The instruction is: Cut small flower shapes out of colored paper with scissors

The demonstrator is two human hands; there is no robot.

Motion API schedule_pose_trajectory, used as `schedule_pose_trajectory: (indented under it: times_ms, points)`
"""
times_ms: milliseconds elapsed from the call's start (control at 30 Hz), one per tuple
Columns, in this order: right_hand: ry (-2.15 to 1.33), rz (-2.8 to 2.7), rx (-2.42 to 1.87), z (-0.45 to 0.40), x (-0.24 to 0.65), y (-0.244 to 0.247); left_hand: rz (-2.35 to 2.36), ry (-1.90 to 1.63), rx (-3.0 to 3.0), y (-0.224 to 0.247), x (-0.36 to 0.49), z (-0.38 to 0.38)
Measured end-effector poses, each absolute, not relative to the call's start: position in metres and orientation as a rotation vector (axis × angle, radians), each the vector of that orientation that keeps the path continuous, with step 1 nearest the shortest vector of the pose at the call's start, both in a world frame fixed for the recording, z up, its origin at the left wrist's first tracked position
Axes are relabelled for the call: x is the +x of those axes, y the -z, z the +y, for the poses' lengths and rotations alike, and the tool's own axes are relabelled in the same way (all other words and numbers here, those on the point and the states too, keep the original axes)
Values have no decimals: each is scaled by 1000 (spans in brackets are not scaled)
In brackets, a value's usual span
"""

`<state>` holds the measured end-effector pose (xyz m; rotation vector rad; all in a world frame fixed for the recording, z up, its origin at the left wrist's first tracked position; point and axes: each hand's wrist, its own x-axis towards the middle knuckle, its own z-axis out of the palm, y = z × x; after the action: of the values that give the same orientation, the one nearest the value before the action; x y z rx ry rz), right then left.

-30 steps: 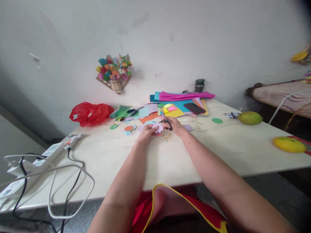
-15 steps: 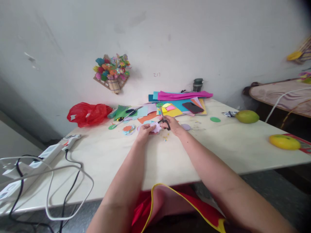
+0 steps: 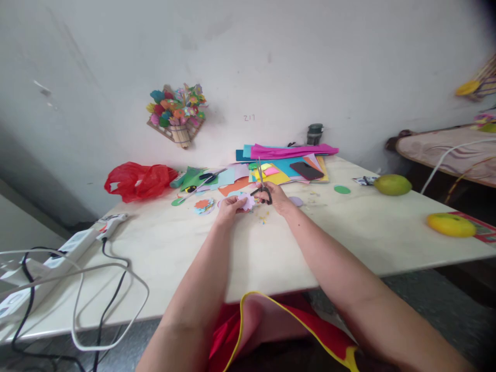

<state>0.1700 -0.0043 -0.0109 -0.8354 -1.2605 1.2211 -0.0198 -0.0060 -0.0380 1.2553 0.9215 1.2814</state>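
Observation:
Pinched in my left hand (image 3: 229, 209) is a lilac paper flower (image 3: 246, 202) with a scalloped edge. My right hand (image 3: 276, 198) is closed around the black handles of a pair of scissors (image 3: 260, 173), whose blades point up and away from me. The scissors are just right of the flower. Left of my hands lies a small stack of cut paper flowers (image 3: 203, 206), an orange one on top. A lilac paper circle (image 3: 296, 201) rests beyond my right wrist, and tiny paper scraps (image 3: 264, 219) lie below my hands.
Coloured paper sheets (image 3: 287, 178), a phone (image 3: 306, 170) and a second pair of scissors (image 3: 209, 178) lie at the back. A red plastic bag (image 3: 140, 182) is at left, near a power strip (image 3: 73, 245) with cables. Two mangoes (image 3: 392, 184) are at right.
The scissors have turned so their blades stand more upright, a little further from the flower. My left hand still holds the flower, and the whole view has shifted slightly.

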Motion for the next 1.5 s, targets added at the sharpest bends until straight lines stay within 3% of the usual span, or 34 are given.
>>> schedule_pose_trajectory:
  times_ms: [1500]
  points:
    - [-1219,-1217,-911,-3,159,15,919,-1363,1238,36,-18,-8]
